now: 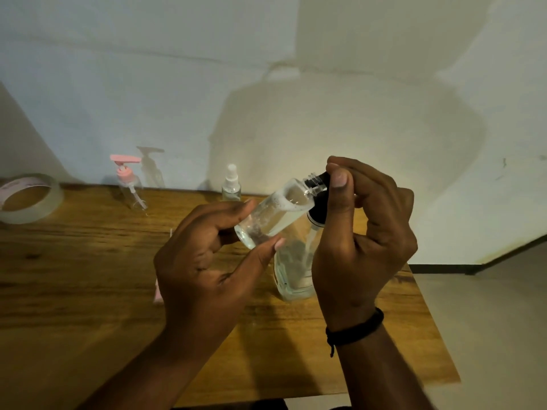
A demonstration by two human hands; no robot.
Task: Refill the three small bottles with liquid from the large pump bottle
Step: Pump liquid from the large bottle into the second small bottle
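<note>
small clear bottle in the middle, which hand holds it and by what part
The left hand grips the tilted small clear bottle by its base end; the right hand pinches the large pump bottle's black pump head at its open neck.

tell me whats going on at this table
A person is refilling a small clear bottle. The left hand holds it tilted, its open neck up against the black nozzle of the large pump bottle, while the right hand grips the pump head. The small bottle is partly full, with foam. A pink pump bottle and a white spray bottle stand behind.
</note>
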